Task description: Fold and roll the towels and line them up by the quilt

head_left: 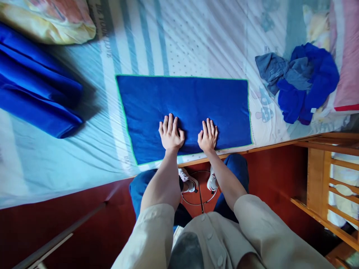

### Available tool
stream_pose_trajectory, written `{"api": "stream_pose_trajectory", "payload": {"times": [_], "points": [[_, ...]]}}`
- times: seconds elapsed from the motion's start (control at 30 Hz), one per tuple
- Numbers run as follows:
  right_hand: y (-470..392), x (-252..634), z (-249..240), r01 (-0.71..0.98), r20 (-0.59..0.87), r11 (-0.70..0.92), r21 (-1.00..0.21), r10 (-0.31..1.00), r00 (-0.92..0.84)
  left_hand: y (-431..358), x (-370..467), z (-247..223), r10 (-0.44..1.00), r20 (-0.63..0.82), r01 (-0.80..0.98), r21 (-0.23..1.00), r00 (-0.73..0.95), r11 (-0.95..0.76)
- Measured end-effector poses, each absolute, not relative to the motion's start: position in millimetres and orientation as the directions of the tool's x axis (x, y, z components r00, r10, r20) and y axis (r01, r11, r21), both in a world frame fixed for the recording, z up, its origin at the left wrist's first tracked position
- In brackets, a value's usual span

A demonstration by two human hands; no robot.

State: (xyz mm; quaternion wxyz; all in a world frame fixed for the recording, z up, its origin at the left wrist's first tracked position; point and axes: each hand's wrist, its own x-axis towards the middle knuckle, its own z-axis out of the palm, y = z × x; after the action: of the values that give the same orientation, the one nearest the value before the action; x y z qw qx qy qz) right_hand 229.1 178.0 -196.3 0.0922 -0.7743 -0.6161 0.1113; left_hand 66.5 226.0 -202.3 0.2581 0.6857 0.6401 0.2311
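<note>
A blue rectangular cloth with a thin green border (185,101) lies spread out flat near the bed's front edge. Palm down on its lower middle rests my left hand (171,134), fingers spread and holding nothing. To the right of it, my right hand (208,136) also lies flat on the cloth near its front edge, with its fingers slightly apart. Both hands touch the cloth's surface, which shows faint creases.
The bed (84,157) has a light patterned sheet. Folded blue fabric (36,86) and a yellowish bundle (61,22) lie at the left. Crumpled blue and grey clothes (316,78) sit at the right, beside a pink item (349,63). A wooden railing (318,183) stands lower right.
</note>
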Motion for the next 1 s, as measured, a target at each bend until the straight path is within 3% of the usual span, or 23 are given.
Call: {"api": "stream_pose_trajectory", "payload": {"times": [0.13,0.37,0.67,0.83,0.9,1.0], "points": [[193,222,-184,0.931,-0.133,-0.212,-0.297,0.975,0.179,226,67,-200,0.998,-0.001,0.731,0.681,0.061,-0.044],[228,271,-179,0.934,-0.175,0.045,-0.354,0.978,-0.113,226,66,-200,0.999,0.003,0.702,0.711,0.052,-0.039],[242,433,-178,0.97,-0.115,-0.199,-0.143,0.976,0.183,227,66,-202,0.998,-0.02,0.676,0.737,0.054,-0.022],[264,448,-176,0.948,-0.023,-0.301,-0.105,0.954,0.3,228,67,-201,0.999,-0.003,0.678,0.735,0.049,-0.031],[278,419,-177,0.964,0.02,-0.243,-0.111,0.969,0.247,229,67,-201,0.999,-0.008,0.68,0.732,0.05,-0.028],[297,341,-182,0.985,-0.015,0.011,-0.172,1.0,-0.013,229,66,-202,0.998,-0.027,0.685,0.728,0.048,-0.013]]}}
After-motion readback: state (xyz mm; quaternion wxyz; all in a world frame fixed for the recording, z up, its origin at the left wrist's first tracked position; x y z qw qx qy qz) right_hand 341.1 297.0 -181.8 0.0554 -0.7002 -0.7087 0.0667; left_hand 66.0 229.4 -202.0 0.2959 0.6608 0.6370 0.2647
